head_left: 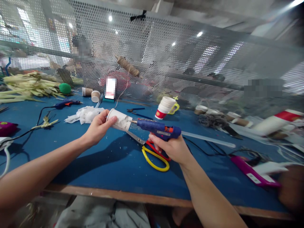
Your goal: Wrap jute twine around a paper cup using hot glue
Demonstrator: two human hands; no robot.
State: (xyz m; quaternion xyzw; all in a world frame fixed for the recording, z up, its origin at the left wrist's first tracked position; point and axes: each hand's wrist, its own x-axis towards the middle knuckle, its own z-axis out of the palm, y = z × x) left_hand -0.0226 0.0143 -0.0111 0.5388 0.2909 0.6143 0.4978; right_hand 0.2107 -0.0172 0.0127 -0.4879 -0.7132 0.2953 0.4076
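No text can be read; illegible marks are borne by the glue gun (154,127), cup stack (163,108) and purple casing (244,167) at right

The left forearm (51,160), right forearm (206,186), left grip (99,126) and right grip (172,147) are all bare, slim at the wrists; below shows loose pale-grey clothing (95,212), rumpled, with darker folds near its middle
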